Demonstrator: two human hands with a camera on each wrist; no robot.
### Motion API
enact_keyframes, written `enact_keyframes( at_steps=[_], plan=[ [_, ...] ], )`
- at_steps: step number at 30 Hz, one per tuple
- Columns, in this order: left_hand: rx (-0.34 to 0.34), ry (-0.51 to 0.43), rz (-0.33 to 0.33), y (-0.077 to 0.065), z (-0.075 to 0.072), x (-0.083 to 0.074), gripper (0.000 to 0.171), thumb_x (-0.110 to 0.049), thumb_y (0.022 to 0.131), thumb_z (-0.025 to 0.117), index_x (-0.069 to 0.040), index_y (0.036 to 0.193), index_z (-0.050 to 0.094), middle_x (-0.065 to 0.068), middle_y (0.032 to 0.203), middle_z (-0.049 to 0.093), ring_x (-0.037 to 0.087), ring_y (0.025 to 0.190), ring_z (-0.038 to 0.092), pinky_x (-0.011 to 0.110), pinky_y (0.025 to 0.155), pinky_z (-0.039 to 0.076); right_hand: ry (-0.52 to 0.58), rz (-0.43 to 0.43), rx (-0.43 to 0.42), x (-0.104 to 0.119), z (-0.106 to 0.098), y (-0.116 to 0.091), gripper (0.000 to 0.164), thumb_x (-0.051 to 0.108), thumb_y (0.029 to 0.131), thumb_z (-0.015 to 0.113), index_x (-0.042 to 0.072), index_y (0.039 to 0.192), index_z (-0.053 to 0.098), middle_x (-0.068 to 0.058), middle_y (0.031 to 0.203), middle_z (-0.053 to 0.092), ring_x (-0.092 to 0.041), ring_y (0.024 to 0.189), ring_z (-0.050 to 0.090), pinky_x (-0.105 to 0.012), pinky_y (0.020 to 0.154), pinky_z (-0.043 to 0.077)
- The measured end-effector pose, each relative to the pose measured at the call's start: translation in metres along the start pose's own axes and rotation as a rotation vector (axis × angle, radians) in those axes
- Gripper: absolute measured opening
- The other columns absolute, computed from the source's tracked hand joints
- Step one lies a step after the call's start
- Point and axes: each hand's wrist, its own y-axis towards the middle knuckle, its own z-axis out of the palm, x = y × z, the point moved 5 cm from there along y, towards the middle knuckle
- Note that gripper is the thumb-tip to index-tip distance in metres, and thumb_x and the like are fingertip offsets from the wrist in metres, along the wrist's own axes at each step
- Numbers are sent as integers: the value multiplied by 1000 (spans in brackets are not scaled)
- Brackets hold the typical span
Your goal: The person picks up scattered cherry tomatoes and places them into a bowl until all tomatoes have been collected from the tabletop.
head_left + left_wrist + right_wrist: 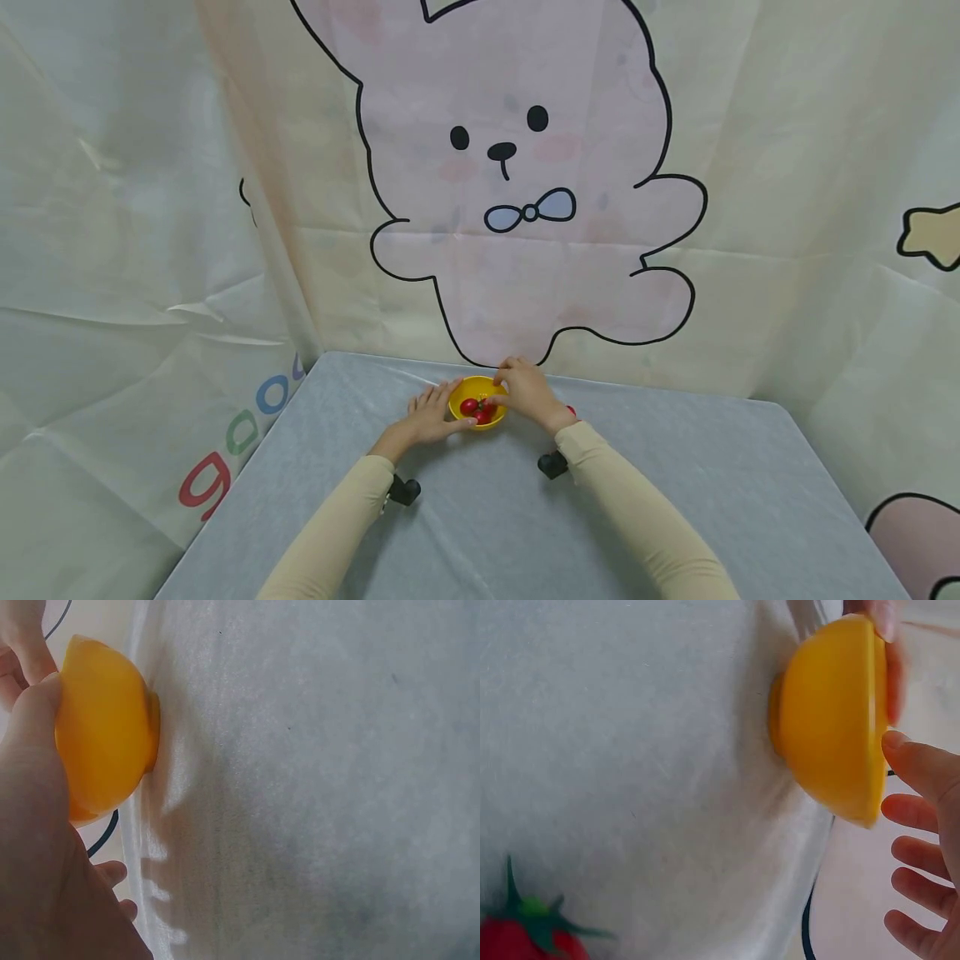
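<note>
A yellow bowl [454,412] stands upright near the table's far edge, with small red tomatoes [469,407] inside. My left hand [429,419] holds the bowl from its left side, thumb on the near rim and fingers along the far left. In the left wrist view, that thumb touches the rim of the bowl [105,727]. My right hand [527,392] hovers at the bowl's right rim, thumb over the tomatoes. Its fingers are spread beside the bowl [832,712] in the right wrist view, with nothing visibly held. Another tomato [517,941] with a green leafy top lies on the table, mostly hidden by my right wrist in the head view.
A pale grey-blue cloth covers the table [480,517]. Behind it hangs a cream curtain [765,317] with a cartoon bear. A black device [552,464] sits at my right wrist, and a similar device [405,491] at my left. A dark cable [808,922] runs beyond the table edge.
</note>
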Motion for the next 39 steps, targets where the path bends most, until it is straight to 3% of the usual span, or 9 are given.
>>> enact_keyframes(
  at_steps=[9,20,33,39],
  plan=[
    [3,-1,-19,2,2,3,97,-78,83,51,-31,159,13,12,167,18,43,153,12,70,119,8,5,10,-60,-19,-21,-8,33,37,80,82,8,95,76,-11,112,67,-29,104,58,-44,92,53],
    [-5,-14,-18,1,2,5,97,-78,82,53,-35,159,13,10,167,18,42,154,10,69,120,6,0,103,-14,-64,-29,-36,36,39,84,78,8,102,75,-9,116,66,-28,108,58,-45,92,53],
    [-4,-13,-17,1,2,3,97,-77,83,53,-34,159,13,10,167,19,42,153,12,69,120,6,17,134,-6,-87,-38,-64,32,32,84,78,5,101,75,-12,115,66,-31,109,58,-49,93,51],
    [0,-18,-20,0,1,2,96,-77,83,54,-35,159,12,10,167,19,42,153,11,69,120,6,28,193,-4,-95,-39,-74,32,33,84,78,5,99,75,-12,113,66,-31,107,57,-50,93,51]
  ],
)
